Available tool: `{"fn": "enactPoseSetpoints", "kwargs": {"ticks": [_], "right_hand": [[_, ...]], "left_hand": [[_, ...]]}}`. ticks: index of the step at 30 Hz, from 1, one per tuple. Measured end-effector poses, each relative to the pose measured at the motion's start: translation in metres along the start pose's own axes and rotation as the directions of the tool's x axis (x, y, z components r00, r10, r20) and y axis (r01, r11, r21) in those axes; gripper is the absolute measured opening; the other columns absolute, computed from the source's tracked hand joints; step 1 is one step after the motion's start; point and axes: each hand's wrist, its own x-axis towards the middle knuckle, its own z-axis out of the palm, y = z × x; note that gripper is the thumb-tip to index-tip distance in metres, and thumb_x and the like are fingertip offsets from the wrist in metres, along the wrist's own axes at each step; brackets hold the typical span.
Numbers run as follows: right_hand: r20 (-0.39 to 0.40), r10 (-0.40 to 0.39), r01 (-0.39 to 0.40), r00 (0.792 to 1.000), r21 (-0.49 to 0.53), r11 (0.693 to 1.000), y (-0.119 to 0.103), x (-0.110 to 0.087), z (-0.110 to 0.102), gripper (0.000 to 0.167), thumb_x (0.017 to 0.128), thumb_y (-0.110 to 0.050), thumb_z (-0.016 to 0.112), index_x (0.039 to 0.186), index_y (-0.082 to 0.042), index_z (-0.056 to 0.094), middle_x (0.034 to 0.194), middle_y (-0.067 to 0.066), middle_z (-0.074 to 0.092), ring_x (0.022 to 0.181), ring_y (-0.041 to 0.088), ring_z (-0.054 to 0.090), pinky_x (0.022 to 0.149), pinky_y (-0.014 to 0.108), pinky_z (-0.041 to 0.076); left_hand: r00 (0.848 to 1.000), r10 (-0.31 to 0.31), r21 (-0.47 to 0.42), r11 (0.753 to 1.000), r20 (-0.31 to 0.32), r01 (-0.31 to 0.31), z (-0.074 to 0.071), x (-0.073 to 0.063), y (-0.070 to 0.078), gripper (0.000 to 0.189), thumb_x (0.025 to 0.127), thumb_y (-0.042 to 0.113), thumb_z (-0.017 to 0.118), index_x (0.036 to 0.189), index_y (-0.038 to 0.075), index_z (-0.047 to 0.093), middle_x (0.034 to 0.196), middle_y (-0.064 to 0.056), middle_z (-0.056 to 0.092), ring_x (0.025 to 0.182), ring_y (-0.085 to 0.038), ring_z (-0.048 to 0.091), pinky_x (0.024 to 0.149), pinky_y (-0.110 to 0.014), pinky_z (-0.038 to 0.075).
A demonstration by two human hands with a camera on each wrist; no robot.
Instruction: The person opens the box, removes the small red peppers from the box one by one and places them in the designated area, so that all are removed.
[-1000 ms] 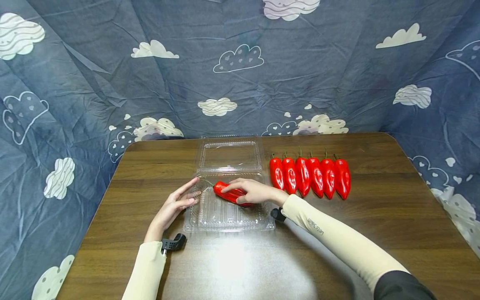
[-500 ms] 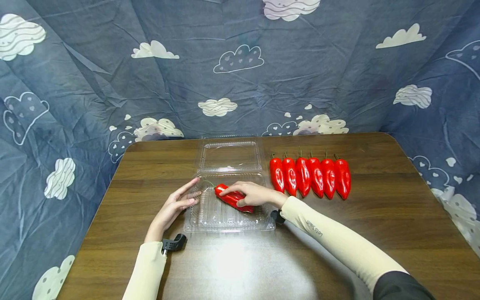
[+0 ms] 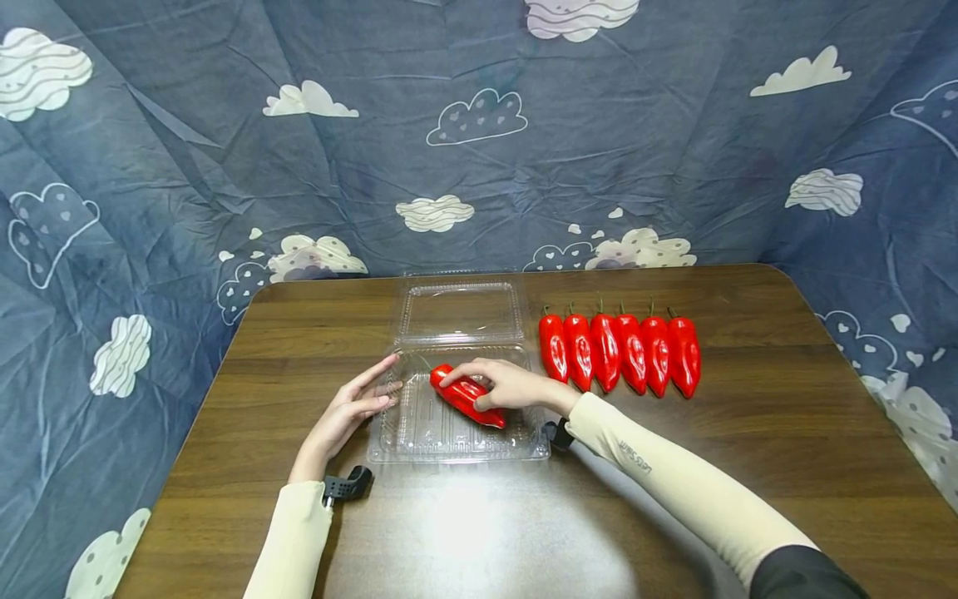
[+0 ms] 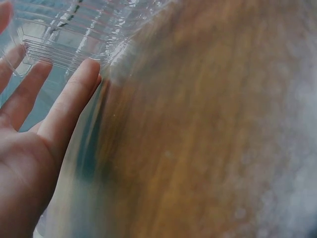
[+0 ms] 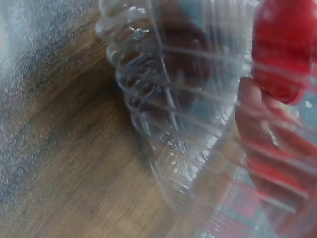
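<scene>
In the head view, my right hand (image 3: 511, 384) pinches a red pepper (image 3: 466, 404), its thumb and fingertips along the sides. The pepper slants over the base of a clear plastic clamshell box (image 3: 458, 456), its thin stem toward the far left and its tip toward the near right. Whether it touches the floor I cannot tell. My left hand (image 3: 340, 420) rests its spread, fairly straight fingers on the box's left side. The left wrist view has these fingertips against the ribbed wall (image 4: 64, 55). Through the clear wall, the right wrist view shows the pepper's end (image 5: 282, 49) beside my fingers.
The box's lid (image 3: 460, 309) lies folded back behind the base. To the right, several red peppers (image 3: 604, 351) lie side by side in a row, stems away from me. All stand on a wooden table (image 3: 748, 433), with a cloud-patterned blue cloth (image 3: 599, 166) behind it.
Within the box, the pepper has shifted slightly to the right in my right hand, and its tip has turned toward the near side. My left hand has stayed where it was.
</scene>
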Motion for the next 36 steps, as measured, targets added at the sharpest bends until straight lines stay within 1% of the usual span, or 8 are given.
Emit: {"fn": "enactPoseSetpoints", "kwargs": {"ticks": [6,10,16,20,24,29,33,36], "right_hand": [[-0.017,-0.036,0.038,0.999,0.139,0.99,0.001,-0.004,-0.004,0.055,0.077,0.005,0.062,0.129,-0.015,0.058,0.124,0.011,0.052,0.095,0.021,0.053,0.079,0.031,0.05],[-0.032,-0.051,0.056,0.998,0.198,0.979,0.002,-0.006,-0.006,0.054,0.077,0.006,0.06,0.128,-0.011,0.057,0.128,0.013,0.051,0.094,0.022,0.054,0.078,0.032,0.051],[-0.05,-0.052,0.062,0.997,0.225,0.972,0.005,-0.008,-0.006,0.054,0.078,0.007,0.06,0.129,-0.01,0.056,0.127,0.012,0.052,0.09,0.02,0.057,0.076,0.032,0.052],[-0.064,-0.066,0.079,0.996,0.241,0.967,0.005,-0.01,-0.007,0.055,0.078,0.007,0.061,0.13,-0.009,0.055,0.129,0.012,0.052,0.091,0.021,0.057,0.078,0.035,0.052],[-0.081,-0.067,0.085,0.994,0.234,0.969,0.004,-0.013,-0.009,0.055,0.078,0.007,0.061,0.13,-0.008,0.054,0.133,0.012,0.05,0.094,0.021,0.056,0.08,0.038,0.051],[-0.098,-0.043,0.066,0.994,0.248,0.966,0.004,-0.016,-0.012,0.056,0.077,0.007,0.06,0.13,-0.01,0.054,0.132,0.01,0.05,0.093,0.022,0.056,0.081,0.039,0.051],[-0.11,-0.02,0.053,0.994,0.297,0.954,0.006,-0.02,-0.015,0.055,0.078,0.008,0.059,0.129,-0.01,0.053,0.132,0.01,0.049,0.096,0.024,0.057,0.08,0.039,0.051],[-0.12,-0.016,0.053,0.993,0.308,0.95,0.007,-0.023,-0.018,0.054,0.079,0.007,0.06,0.13,-0.011,0.052,0.133,0.011,0.049,0.101,0.026,0.057,0.085,0.041,0.05]], "left_hand": [[1.0,0.007,0.004,1.0,0.0,-0.007,0.0,-0.001,0.0,0.062,0.093,-0.008,0.046,0.151,0.003,0.026,0.158,-0.014,0.014,0.136,-0.042,0.026,0.101,-0.032,0.041],[1.0,0.014,-0.005,1.0,-0.002,-0.014,0.0,-0.001,-0.001,0.062,0.093,-0.009,0.045,0.151,0.002,0.026,0.158,-0.013,0.015,0.136,-0.043,0.025,0.102,-0.032,0.041],[1.0,0.016,-0.006,1.0,-0.004,-0.016,0.0,-0.001,-0.002,0.063,0.092,-0.008,0.046,0.15,0.002,0.025,0.158,-0.012,0.015,0.136,-0.043,0.025,0.101,-0.032,0.041],[1.0,0.015,-0.001,1.0,-0.005,-0.015,0.0,-0.001,-0.003,0.063,0.092,-0.008,0.047,0.15,0.002,0.025,0.158,-0.011,0.016,0.136,-0.043,0.026,0.101,-0.033,0.041],[1.0,0.015,0.001,1.0,-0.004,-0.015,0.0,-0.001,-0.004,0.063,0.092,-0.008,0.047,0.15,0.002,0.026,0.158,-0.01,0.016,0.136,-0.043,0.026,0.102,-0.033,0.041],[1.0,0.02,0.003,1.0,-0.005,-0.02,0.0,0.0,-0.004,0.062,0.092,-0.009,0.047,0.15,0.002,0.026,0.158,-0.011,0.017,0.136,-0.043,0.026,0.102,-0.032,0.041],[1.0,0.025,0.004,1.0,-0.002,-0.025,0.0,0.0,-0.003,0.062,0.092,-0.009,0.047,0.15,0.002,0.026,0.158,-0.011,0.017,0.136,-0.042,0.026,0.102,-0.032,0.041],[1.0,0.026,0.004,1.0,-0.001,-0.026,0.001,0.0,-0.003,0.062,0.092,-0.008,0.047,0.15,0.002,0.026,0.158,-0.01,0.016,0.136,-0.042,0.026,0.101,-0.031,0.041]]}}
